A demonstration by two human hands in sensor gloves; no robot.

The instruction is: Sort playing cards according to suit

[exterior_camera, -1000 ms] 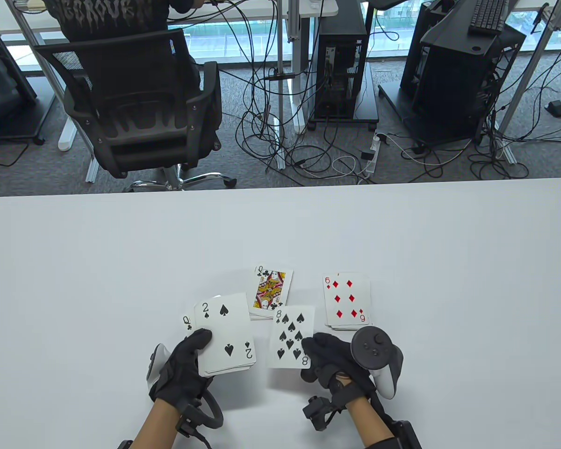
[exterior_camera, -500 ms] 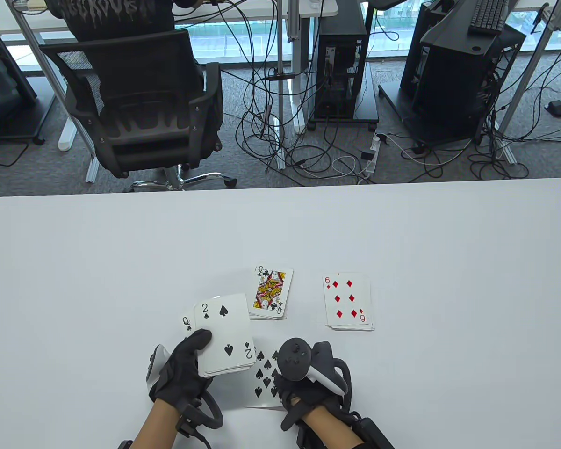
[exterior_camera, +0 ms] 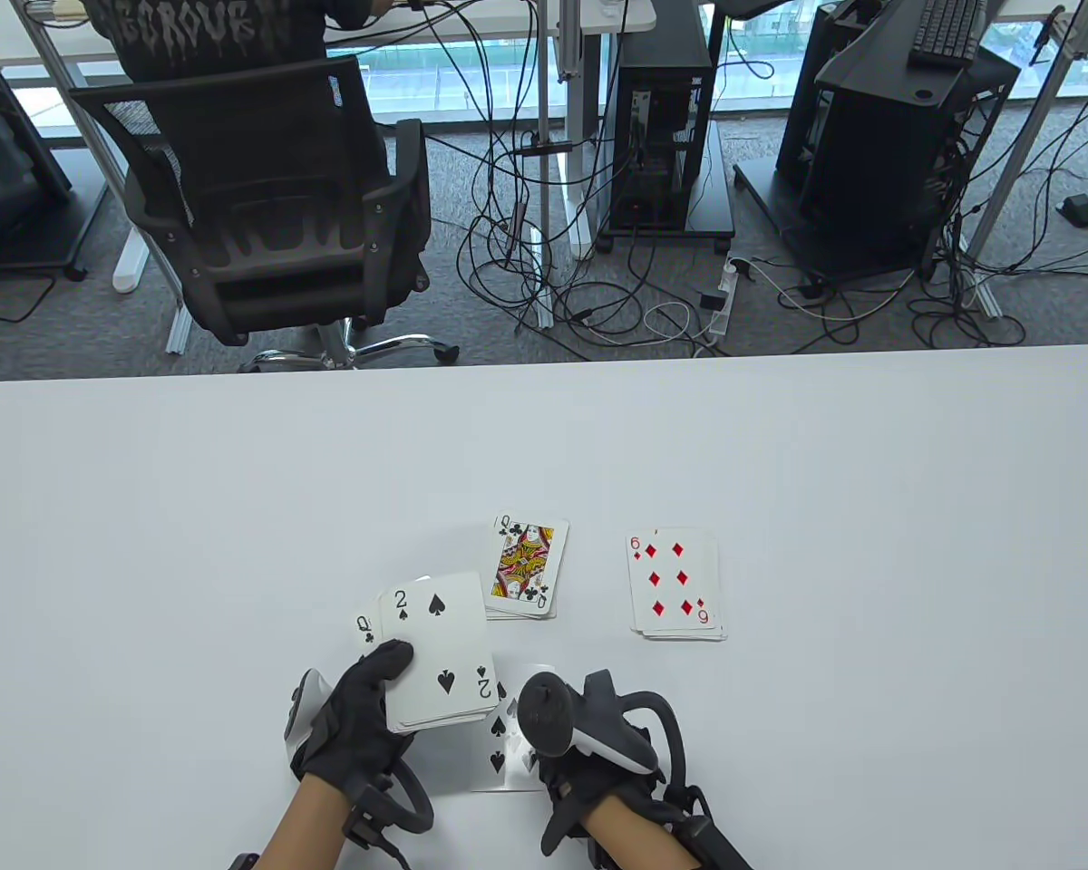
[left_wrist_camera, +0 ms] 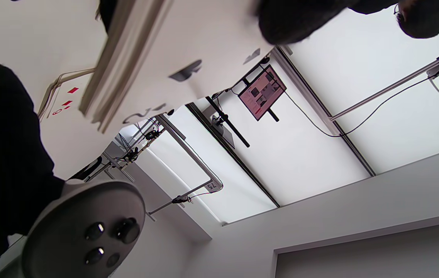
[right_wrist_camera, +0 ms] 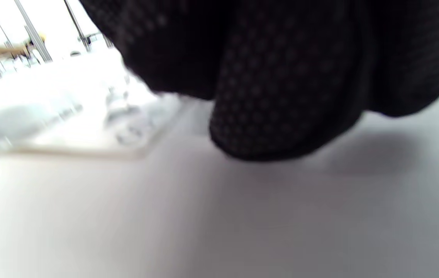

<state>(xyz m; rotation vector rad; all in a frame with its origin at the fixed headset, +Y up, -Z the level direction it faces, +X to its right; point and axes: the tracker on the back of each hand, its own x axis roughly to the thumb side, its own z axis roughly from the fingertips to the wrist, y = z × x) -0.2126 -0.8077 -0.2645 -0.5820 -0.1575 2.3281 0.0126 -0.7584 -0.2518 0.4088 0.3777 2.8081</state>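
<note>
My left hand (exterior_camera: pixel 355 716) holds a face-up deck (exterior_camera: pixel 435 657) topped by the 2 of spades, thumb on its near left corner; a queen peeks out at the deck's left edge. The deck's edge also shows in the left wrist view (left_wrist_camera: pixel 126 65). My right hand (exterior_camera: pixel 589 752) is over the 8 of spades (exterior_camera: pixel 500 739), which lies low on the table (exterior_camera: pixel 145 507) just right of the deck; the hand and its tracker hide most of the card. Whether the fingers still pinch the card is hidden. The right wrist view is blurred, with the gloved fingers (right_wrist_camera: pixel 281 96) close above the table.
A clubs pile topped by the queen of clubs (exterior_camera: pixel 526 566) lies beyond the deck. A diamonds pile topped by the 6 of diamonds (exterior_camera: pixel 675 584) lies to its right. An office chair (exterior_camera: pixel 254 199) stands beyond the table's far edge.
My right hand has carried the 8 of spades from in front of the clubs pile back toward me and to the left, down beside the deck. The left hand and deck have stayed put.
</note>
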